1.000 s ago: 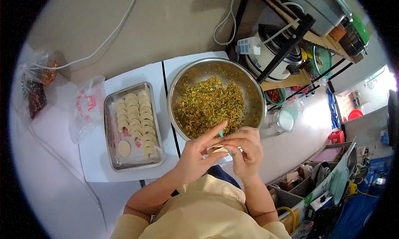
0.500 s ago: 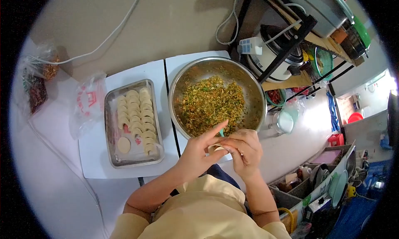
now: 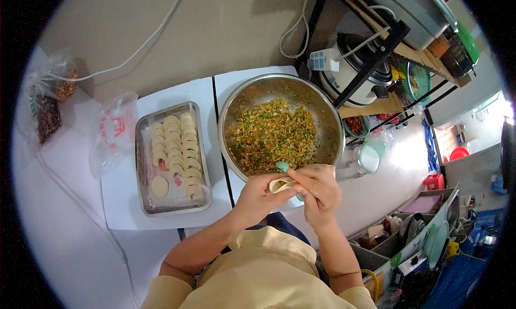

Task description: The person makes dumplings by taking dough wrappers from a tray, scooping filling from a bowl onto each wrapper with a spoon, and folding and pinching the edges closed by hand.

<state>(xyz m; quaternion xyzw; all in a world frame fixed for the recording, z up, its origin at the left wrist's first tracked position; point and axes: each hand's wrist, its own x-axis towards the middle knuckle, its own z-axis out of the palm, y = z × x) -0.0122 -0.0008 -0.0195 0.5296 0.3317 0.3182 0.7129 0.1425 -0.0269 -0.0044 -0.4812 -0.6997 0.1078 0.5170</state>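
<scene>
My left hand [image 3: 255, 200] is closed around a round dough wrapper [image 3: 279, 185], folded into a cup with some filling showing inside. My right hand [image 3: 320, 193] pinches the wrapper's right edge and also has a green-handled tool [image 3: 282, 166] in its fingers, whose rounded end sticks out on the left. Both hands are over the near rim of a large steel bowl [image 3: 226, 147] of chopped filling [image 3: 274, 134]. To the left, a metal tray [image 3: 141, 172] holds rows of dumplings [image 3: 174, 147] and one flat round wrapper [image 3: 159, 186].
A clear plastic bag [image 3: 114, 134] lies left of the tray. At the right stand a black-framed rack [image 3: 371, 64] with a cooker [image 3: 349, 83], a power strip [image 3: 324, 59], and a white bucket [image 3: 369, 157]. Bins of goods [image 3: 395, 244] fill the lower right.
The wrapper has opened into a cup between my hands. The green tool's rounded end now shows above the fingers, and my left index finger has curled down.
</scene>
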